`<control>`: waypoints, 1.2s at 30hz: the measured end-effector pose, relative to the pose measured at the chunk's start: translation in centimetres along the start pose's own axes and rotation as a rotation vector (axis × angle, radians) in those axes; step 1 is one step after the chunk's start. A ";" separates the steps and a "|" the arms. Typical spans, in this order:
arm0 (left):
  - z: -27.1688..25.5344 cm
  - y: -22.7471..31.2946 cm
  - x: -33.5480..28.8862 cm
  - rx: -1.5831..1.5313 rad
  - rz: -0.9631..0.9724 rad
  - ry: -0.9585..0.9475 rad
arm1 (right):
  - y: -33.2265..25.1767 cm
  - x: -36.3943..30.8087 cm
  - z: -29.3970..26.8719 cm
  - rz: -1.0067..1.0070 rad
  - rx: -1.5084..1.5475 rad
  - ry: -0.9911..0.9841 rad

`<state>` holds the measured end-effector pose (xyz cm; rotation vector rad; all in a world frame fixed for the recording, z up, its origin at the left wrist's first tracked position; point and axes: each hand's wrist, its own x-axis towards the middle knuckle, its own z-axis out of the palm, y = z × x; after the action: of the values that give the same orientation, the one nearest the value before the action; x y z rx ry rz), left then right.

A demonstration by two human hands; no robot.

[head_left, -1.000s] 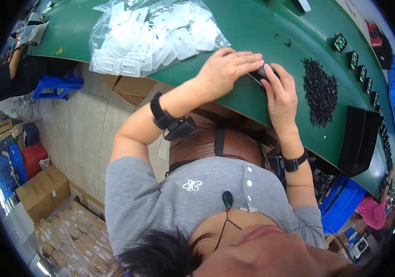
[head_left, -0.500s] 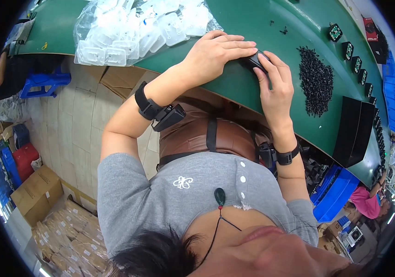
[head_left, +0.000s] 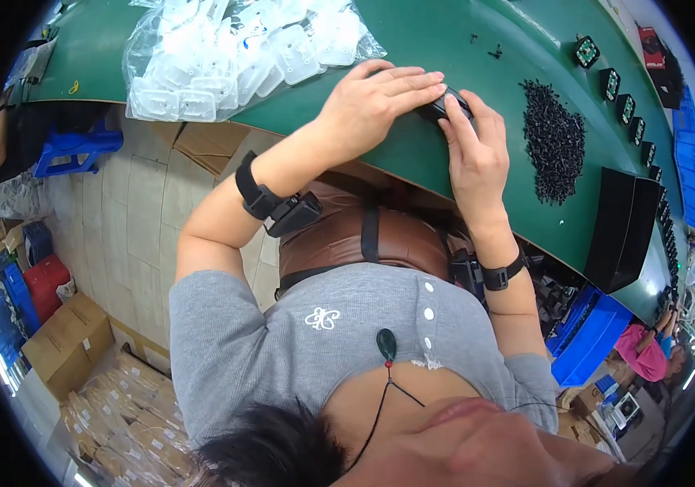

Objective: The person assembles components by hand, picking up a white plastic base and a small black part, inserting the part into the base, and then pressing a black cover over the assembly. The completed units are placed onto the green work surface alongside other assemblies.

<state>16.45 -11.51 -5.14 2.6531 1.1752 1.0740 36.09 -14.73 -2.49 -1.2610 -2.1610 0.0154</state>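
Both hands are over the green table near its front edge, gripping a small black plastic casing (head_left: pixel 455 101). Stretched across from the left, my left hand (head_left: pixel 376 104) has its fingertips closed on the casing's left end. My right hand (head_left: pixel 477 150) pinches the casing from the right, its index finger lying on top and its thumb low at the near side. Fingers cover much of the casing, so its full shape is hidden. Just right of my right hand lies a heap of small black screws (head_left: pixel 554 144).
An open clear bag of translucent plastic plates (head_left: pixel 234 69) lies left on the green table (head_left: pixel 425 36). Black housings with green circuit boards (head_left: pixel 610 84) line the right side, beside a black box (head_left: pixel 622 231). Loose screws (head_left: pixel 495 52) lie farther back. A blue crate (head_left: pixel 591 337) stands below right.
My right index finger has shifted left onto the casing's top, and the right hand has turned slightly. My left hand keeps nearly the same place on the casing.
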 end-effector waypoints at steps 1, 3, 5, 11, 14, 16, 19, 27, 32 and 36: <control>-0.2 -0.3 0.0 -0.018 0.021 -0.016 | -0.3 0.1 0.1 0.006 -0.004 0.004; -0.5 -0.5 -0.1 0.001 0.033 -0.029 | -0.3 0.0 0.3 0.006 0.006 0.023; -0.4 -0.5 0.0 0.025 0.046 -0.044 | 0.0 0.0 0.3 0.005 0.018 0.025; -0.2 -0.4 0.1 0.051 0.053 -0.042 | 1.9 0.7 0.2 -0.061 0.096 0.023; 0.2 1.0 0.0 0.028 -0.002 0.005 | 2.4 0.8 -0.1 -0.047 0.157 0.034; 0.4 1.6 0.2 0.015 -0.027 0.003 | 2.8 1.0 -0.6 -0.001 0.219 -0.081; 0.9 1.4 1.6 0.008 -0.078 0.007 | 3.0 2.6 -1.6 0.429 0.587 -0.249; 1.3 1.5 4.3 -0.691 -0.593 0.011 | 2.7 3.7 -0.5 0.559 1.056 -0.004; -1.1 0.4 4.1 -0.458 -0.419 0.131 | 7.8 7.4 -0.5 0.484 0.990 0.065; -8.1 -4.7 2.1 -0.101 -0.469 0.479 | 14.9 12.7 -0.5 0.409 0.552 0.024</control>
<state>9.52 -8.57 0.83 1.9376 1.6499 1.6455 43.59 3.26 -0.24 -1.3195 -1.6705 0.7093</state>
